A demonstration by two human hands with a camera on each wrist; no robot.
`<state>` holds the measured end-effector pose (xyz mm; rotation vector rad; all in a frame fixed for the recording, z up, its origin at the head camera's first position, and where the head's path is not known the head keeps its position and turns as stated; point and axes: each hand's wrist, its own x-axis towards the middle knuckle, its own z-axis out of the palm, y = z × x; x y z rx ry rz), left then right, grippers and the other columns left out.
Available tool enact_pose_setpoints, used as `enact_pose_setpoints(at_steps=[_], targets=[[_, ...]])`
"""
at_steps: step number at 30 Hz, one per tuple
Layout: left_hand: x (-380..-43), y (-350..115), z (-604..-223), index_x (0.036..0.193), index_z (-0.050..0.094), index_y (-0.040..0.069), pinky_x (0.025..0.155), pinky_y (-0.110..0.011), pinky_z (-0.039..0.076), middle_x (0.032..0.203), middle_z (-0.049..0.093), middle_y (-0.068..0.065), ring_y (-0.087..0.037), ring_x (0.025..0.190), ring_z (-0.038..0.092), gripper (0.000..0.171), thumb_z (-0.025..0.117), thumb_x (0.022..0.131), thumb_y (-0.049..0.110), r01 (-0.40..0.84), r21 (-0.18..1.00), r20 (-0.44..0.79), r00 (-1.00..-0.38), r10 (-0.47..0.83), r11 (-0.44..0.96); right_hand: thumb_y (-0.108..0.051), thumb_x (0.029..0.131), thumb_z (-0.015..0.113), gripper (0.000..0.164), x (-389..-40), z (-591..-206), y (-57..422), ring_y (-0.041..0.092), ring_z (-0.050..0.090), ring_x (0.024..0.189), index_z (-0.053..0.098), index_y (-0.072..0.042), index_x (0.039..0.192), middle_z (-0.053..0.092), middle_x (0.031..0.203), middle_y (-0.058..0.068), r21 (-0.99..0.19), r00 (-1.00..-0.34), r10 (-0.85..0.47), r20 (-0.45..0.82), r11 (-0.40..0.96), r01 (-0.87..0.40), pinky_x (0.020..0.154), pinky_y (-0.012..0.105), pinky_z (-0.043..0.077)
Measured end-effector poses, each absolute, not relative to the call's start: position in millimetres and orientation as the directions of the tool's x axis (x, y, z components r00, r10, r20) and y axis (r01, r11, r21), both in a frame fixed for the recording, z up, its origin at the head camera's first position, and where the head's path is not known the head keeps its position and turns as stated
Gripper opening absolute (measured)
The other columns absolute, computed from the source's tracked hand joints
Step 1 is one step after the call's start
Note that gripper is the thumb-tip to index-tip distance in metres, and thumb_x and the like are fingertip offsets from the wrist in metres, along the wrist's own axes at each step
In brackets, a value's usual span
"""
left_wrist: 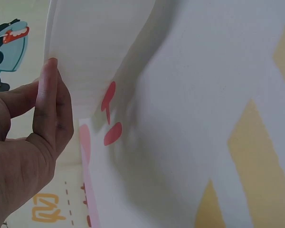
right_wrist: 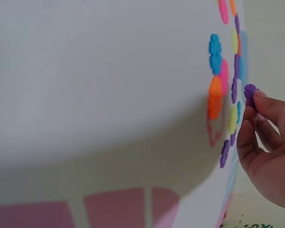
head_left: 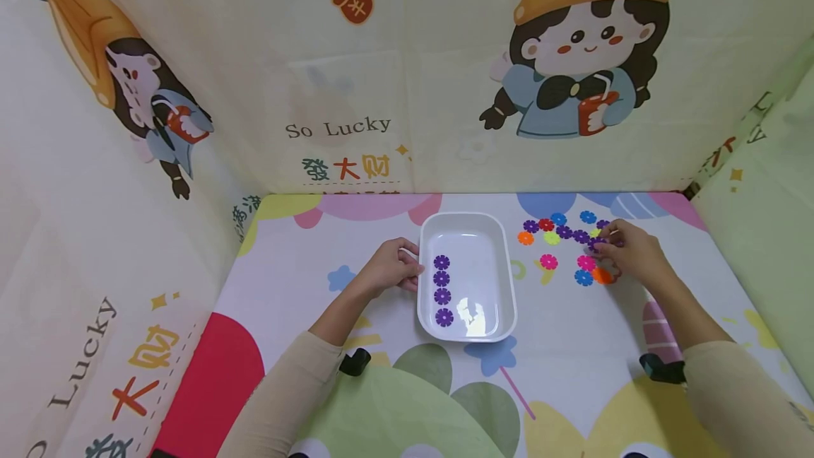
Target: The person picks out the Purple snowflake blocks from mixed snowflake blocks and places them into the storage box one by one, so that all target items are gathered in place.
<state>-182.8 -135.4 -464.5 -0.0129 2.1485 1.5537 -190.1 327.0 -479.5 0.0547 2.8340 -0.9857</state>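
A white tray (head_left: pixel 467 331) lies mid-table, with a column of several purple flower-shaped discs (head_left: pixel 441 278) along its left side inside. At the tray's left edge my left hand (head_left: pixel 391 265) holds the rim between thumb and fingers; in the left wrist view the fingers (left_wrist: pixel 48 102) lie against the outer wall. To the right of the tray, my right hand (head_left: pixel 629 249) pinches a purple flower-shaped disc (right_wrist: pixel 250 90) between thumb and finger, raised off the table in the right wrist view. Loose discs lie right around and beneath that hand.
Scattered right of the tray are orange (head_left: pixel 526 238), red (head_left: pixel 545 225), yellow (head_left: pixel 551 237), pink (head_left: pixel 549 261) and blue (head_left: pixel 584 278) discs, plus several purple ones (head_left: pixel 564 232). A patterned cloth covers the table (head_left: pixel 572 345), and printed curtains (head_left: pixel 439 90) hang behind and at both sides.
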Motion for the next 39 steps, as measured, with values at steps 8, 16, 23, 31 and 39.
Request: enact_pose_setpoints(at_steps=[8, 16, 23, 31, 39], targets=[[-183.0, -136.2, -465.5, 0.127, 0.054, -0.003, 0.066, -0.043, 0.069, 0.095, 0.066, -0.015, -0.016, 0.060, 0.070, 0.035, 0.070, 0.096, 0.000, -0.286, 0.893, -0.387, -0.881, 0.272, 0.347, -0.020, 0.102, 0.067, 0.032, -197.6, -461.8, 313.5, 0.050, 0.059, 0.112, 0.054, -0.001, 0.124, 0.062, 0.120, 0.031, -0.611, -0.993, -0.058, -0.106, 0.792, 0.019, 0.072, 0.038, 0.068], [-181.1, -137.3, -464.4, 0.127, 0.054, -0.003, 0.070, -0.047, 0.068, 0.095, 0.066, -0.015, -0.016, 0.061, 0.070, 0.036, 0.070, 0.096, 0.000, -0.286, 0.891, -0.389, -0.880, 0.270, 0.353, -0.019, 0.101, 0.068, 0.028, -204.2, -446.1, 283.0, 0.044, 0.065, 0.109, 0.057, -0.004, 0.123, 0.066, 0.117, 0.026, -0.634, -0.985, -0.137, -0.104, 0.772, -0.041, 0.084, 0.045, 0.068], [-182.2, -138.3, -467.2, 0.127, 0.054, -0.002, 0.069, -0.045, 0.069, 0.095, 0.066, -0.015, -0.017, 0.061, 0.070, 0.035, 0.070, 0.096, 0.000, -0.295, 0.889, -0.397, -0.879, 0.266, 0.351, -0.021, 0.100, 0.069, 0.027, -209.8, -442.0, 250.5, 0.040, 0.067, 0.110, 0.059, -0.009, 0.123, 0.068, 0.118, 0.020, -0.658, -0.980, -0.179, -0.090, 0.749, -0.076, 0.095, 0.052, 0.064], [-181.5, -136.4, -463.0, 0.128, 0.054, -0.003, 0.071, -0.048, 0.068, 0.096, 0.067, -0.016, -0.017, 0.061, 0.071, 0.036, 0.070, 0.096, 0.000, -0.288, 0.889, -0.392, -0.880, 0.269, 0.356, -0.017, 0.099, 0.070, 0.024, -214.0, -435.8, 218.7, 0.037, 0.068, 0.109, 0.062, -0.008, 0.120, 0.068, 0.118, 0.019, -0.688, -0.968, -0.241, -0.070, 0.715, -0.128, 0.091, 0.051, 0.065], [-181.7, -135.7, -461.5, 0.127, 0.053, -0.003, 0.067, -0.043, 0.069, 0.095, 0.066, -0.015, -0.016, 0.060, 0.070, 0.035, 0.069, 0.096, -0.001, -0.283, 0.892, -0.388, -0.880, 0.275, 0.352, -0.015, 0.099, 0.071, 0.021, -220.5, -435.2, 190.4, 0.032, 0.070, 0.104, 0.064, -0.010, 0.118, 0.071, 0.116, 0.015, -0.706, -0.950, -0.310, -0.032, 0.680, -0.198, 0.089, 0.044, 0.067]])
